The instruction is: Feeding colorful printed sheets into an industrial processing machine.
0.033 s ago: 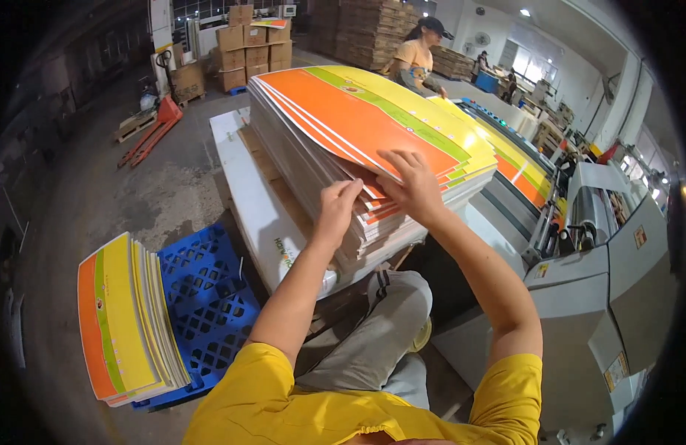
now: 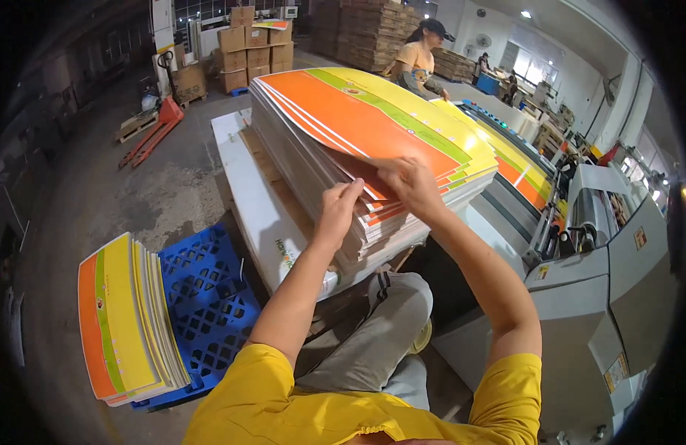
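Note:
A tall stack of large printed sheets (image 2: 373,111) in orange, green and yellow stands before me, its near edges slightly fanned. My right hand (image 2: 411,187) pinches the near edge of the top printed sheet and holds it bent up off the sheets beneath. Just left of it, my left hand (image 2: 338,211) is closed, thumb against fingers, at the corner of a lower sheet. Whether that corner is between its fingertips is partly hidden. Layered white edges (image 2: 373,241) of the stack show below both hands.
A white-topped pallet (image 2: 272,230) lies under the stack. At lower left, a smaller pile of similar sheets (image 2: 120,319) rests on a blue plastic pallet (image 2: 206,297). A grey machine (image 2: 551,311) is at right; a co-worker (image 2: 417,63) stands beyond. A red pallet jack (image 2: 156,132) is behind.
My right hand's fingers have curled in from spread to a pinch on the sheet's edge, and that edge is bent up more. My left hand has hardly moved.

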A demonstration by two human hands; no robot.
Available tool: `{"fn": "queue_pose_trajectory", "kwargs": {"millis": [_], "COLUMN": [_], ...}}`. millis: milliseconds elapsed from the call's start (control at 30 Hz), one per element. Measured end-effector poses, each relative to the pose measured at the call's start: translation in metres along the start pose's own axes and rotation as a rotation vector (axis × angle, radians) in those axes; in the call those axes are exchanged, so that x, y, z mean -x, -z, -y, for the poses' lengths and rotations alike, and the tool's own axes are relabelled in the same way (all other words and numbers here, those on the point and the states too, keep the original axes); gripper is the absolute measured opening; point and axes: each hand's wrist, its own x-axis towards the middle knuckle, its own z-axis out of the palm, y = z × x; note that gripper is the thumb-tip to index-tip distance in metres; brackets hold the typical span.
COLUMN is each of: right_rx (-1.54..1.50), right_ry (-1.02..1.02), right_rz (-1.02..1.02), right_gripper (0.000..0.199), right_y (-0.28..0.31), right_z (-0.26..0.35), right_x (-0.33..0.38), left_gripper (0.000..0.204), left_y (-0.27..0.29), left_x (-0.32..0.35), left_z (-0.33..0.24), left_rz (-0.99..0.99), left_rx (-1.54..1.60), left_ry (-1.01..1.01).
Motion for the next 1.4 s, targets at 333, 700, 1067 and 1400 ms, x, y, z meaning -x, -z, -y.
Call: {"fn": "queue_pose_trajectory", "kwargs": {"millis": [333,700,1067,1400], "right_rx": [-0.304,-0.056,-0.190,0.223], "right_ry": [-0.224,0.042,-0.232,-0.121], "right_rz": [-0.138,0.103,-0.023,0.186], "right_gripper": [0.026,0.035,0.024,0.019], "right_y": [0.019,-0.001,0.013,-0.002], "right_z": [0.022,0.017,0.027,0.021], "right_x": [-0.035,0.008,-0.024,0.007], "left_gripper": [0.022,0.036,0.032,0.053], "left_y": [0.006,0.007,0.007,0.000], "left_x": [0.003,-0.001,0.005,0.009], "left_z": [-0.008,-0.005,-0.008,-0.014], "left_rz": [0.042,0.060,0.098,-0.096], "left_rx": [-0.220,-0.060,-0.191,0.245], "left_ry": [-0.108,-0.060,-0.027,-0.008]}}
